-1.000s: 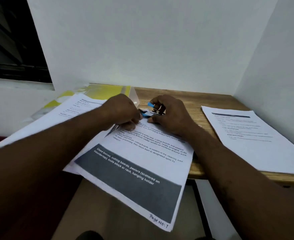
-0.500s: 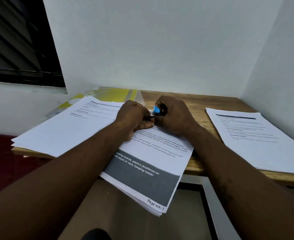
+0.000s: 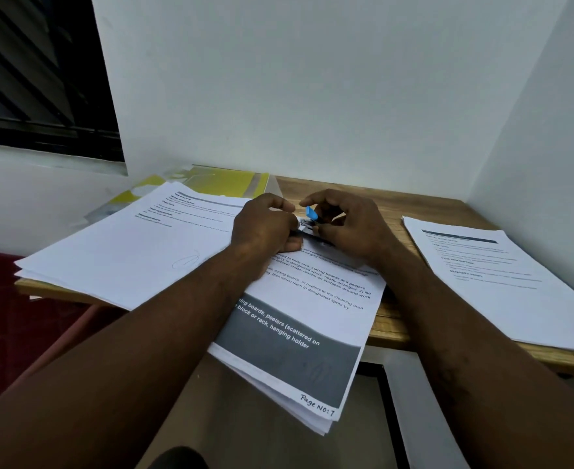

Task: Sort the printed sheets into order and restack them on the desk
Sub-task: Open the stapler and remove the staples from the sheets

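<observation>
Our right hand (image 3: 350, 228) pinches a half-hidden blue-tipped tool (image 3: 311, 213); what our curled left hand (image 3: 262, 231) grips, we cannot tell. One printed stack (image 3: 126, 252) lies left, another stack (image 3: 502, 282) right.

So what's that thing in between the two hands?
In the head view, a small blue and metal clip-like thing sits between the left hand and right hand, at the top edge of the page 7 stack.

Item: middle stack (image 3: 316, 299), top sheet. We read handwritten "Page NO: 7" at its near corner; on its grey band (image 3: 289, 363), white "block or rack, hanging holder"; in the body, "cutting boards and peelers". Print on the left stack (image 3: 126, 245) and right stack (image 3: 502, 286) was too small for us.
</observation>
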A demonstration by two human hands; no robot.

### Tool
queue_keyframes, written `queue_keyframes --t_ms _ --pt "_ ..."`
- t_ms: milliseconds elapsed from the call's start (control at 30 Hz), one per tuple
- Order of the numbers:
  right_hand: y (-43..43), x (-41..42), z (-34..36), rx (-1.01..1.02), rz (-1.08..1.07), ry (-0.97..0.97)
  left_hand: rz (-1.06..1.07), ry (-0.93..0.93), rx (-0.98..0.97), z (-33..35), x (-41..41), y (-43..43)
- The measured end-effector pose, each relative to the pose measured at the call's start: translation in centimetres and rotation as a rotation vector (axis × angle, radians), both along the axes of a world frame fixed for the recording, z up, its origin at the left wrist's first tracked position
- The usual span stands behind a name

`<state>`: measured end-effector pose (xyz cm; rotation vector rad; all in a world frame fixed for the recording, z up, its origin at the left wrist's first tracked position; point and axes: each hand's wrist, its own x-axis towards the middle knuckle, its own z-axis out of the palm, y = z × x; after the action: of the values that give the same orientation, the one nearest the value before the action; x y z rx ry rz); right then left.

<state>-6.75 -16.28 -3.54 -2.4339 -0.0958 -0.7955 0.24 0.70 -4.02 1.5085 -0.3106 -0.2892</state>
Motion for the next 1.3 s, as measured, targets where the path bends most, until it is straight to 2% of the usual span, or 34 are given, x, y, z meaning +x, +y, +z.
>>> queue_keyframes --t_ms 300,700,1300 --pt "-0.02 -0.24 0.15 -0.031 -0.011 -0.02 -0.004 0.023 0.001 -0.19 0.22 -0.38" --pt "0.16 -0.73 0.21 0.095 0.002 -0.004 0.002 0.027 -0.001 -0.12 0.34 -0.29" --pt "0.22 -0.21 -0.16 0.04 0.05 0.038 -0.002 0.012 -0.012 -0.21 0.04 0.16"
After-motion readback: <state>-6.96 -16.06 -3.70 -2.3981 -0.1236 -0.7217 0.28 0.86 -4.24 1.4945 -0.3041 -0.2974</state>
